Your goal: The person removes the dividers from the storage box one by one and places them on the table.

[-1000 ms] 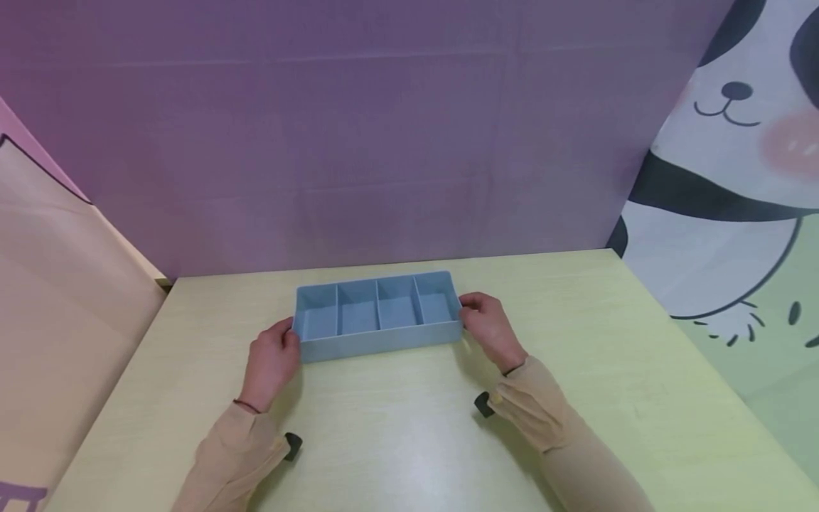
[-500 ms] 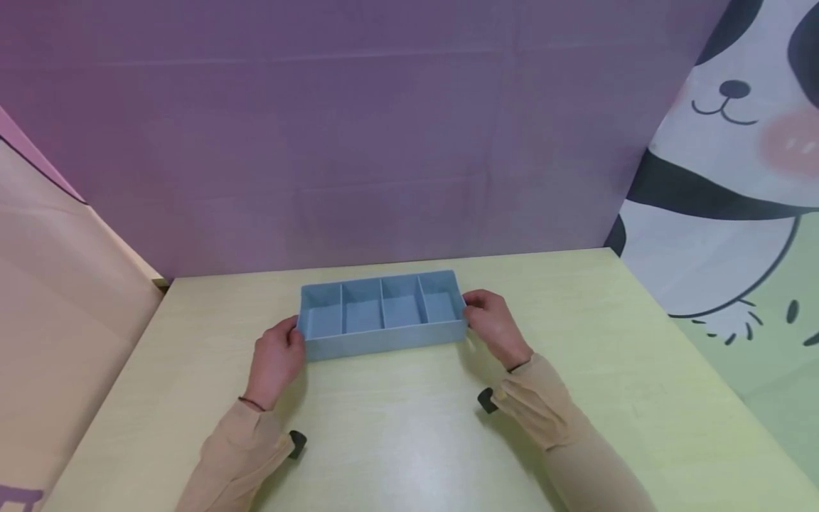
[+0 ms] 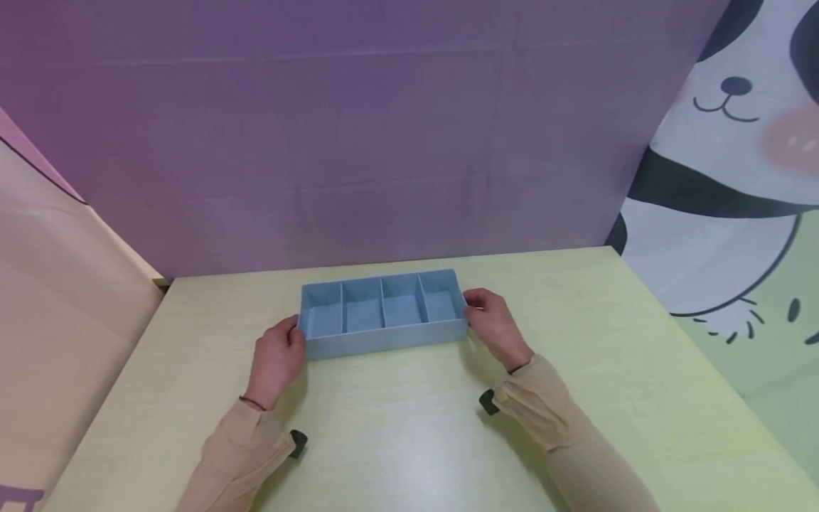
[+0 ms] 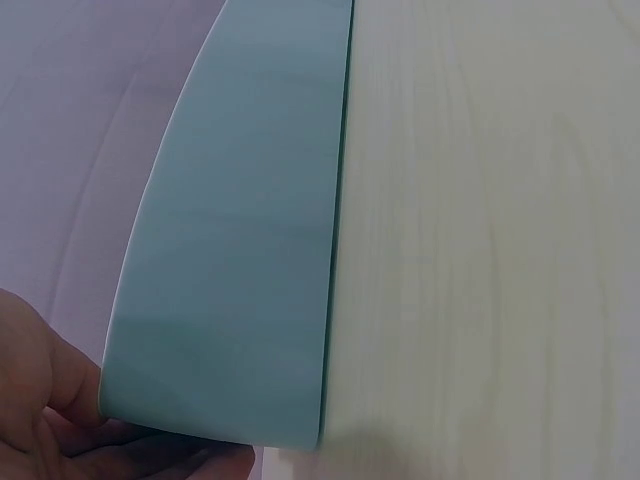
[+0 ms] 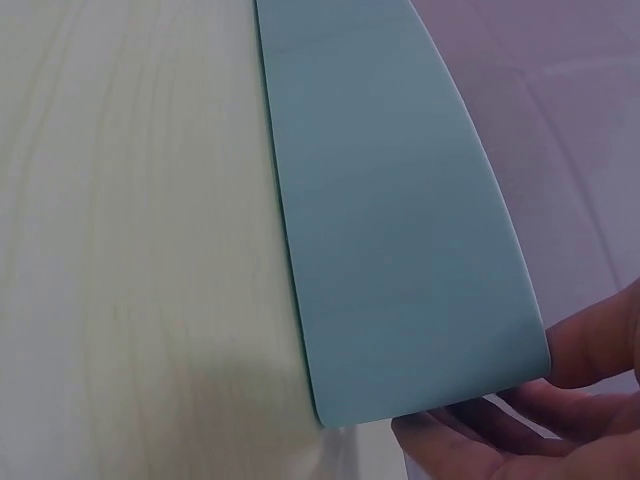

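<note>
A light blue divided tray point(image 3: 384, 338) stands on the table toward its back edge, its several compartments with nothing in them. At its left end my left hand point(image 3: 275, 363) holds the short side, thumb near the front corner. My right hand point(image 3: 495, 328) grips the opposite short side in the same way. In the left wrist view the tray's long front wall point(image 4: 230, 230) shows, with fingers point(image 4: 215, 465) against the end wall. The right wrist view has the same front wall point(image 5: 400, 220), with the thumb point(image 5: 595, 340) at the corner and fingertips below it.
The pale wooden table point(image 3: 397, 441) reaches back to a purple cloth wall point(image 3: 384, 142). A panda-print sheet point(image 3: 723, 256) hangs at the right, a beige one point(image 3: 64, 320) at the left. Small black pieces point(image 3: 298, 444) stick out at both sleeve cuffs.
The tray has shifted slightly to the right, both hands moving along with it. Over the last half second it has stayed nearly still.
</note>
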A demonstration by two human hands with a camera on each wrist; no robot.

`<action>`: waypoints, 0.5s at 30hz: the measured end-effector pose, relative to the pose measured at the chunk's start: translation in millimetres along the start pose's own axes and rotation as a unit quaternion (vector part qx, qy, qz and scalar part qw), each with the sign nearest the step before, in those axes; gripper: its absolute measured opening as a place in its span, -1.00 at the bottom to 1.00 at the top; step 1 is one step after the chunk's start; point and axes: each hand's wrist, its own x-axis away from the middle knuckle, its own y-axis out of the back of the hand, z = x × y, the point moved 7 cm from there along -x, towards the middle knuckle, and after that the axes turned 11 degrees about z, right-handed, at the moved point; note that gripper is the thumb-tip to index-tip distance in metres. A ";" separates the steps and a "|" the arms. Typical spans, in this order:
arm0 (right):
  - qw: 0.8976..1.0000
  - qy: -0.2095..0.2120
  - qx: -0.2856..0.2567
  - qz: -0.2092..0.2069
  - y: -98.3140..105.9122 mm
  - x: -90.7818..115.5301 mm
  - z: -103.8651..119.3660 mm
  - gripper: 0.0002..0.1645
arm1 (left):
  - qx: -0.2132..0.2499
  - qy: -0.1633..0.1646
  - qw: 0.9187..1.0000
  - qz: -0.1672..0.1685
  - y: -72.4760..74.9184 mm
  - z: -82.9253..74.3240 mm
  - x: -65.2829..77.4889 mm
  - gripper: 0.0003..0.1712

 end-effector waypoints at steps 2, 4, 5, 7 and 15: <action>1.000 0.007 0.002 -0.001 0.6 0.5 -0.4 -0.53 | 0.002 0.000 1.000 0.002 -0.7 -0.8 -0.6 -0.53; 1.000 0.012 0.008 -0.002 1.3 1.3 -1.1 -0.51 | 0.004 0.001 1.000 0.005 -1.5 -1.5 -1.1 -0.53; 1.000 0.013 0.011 -0.002 1.6 1.7 -1.4 -0.51 | 0.005 0.001 1.000 0.005 -1.8 -2.2 -1.1 -0.53; 1.000 0.017 0.018 -0.003 2.5 2.5 -2.3 -0.49 | 0.006 -0.001 1.000 0.005 -2.3 -3.6 -1.1 -0.53; 0.999 0.045 0.028 0.001 5.9 5.4 -4.3 -0.45 | 0.006 -0.002 1.000 0.007 -5.6 -7.4 -1.6 -0.53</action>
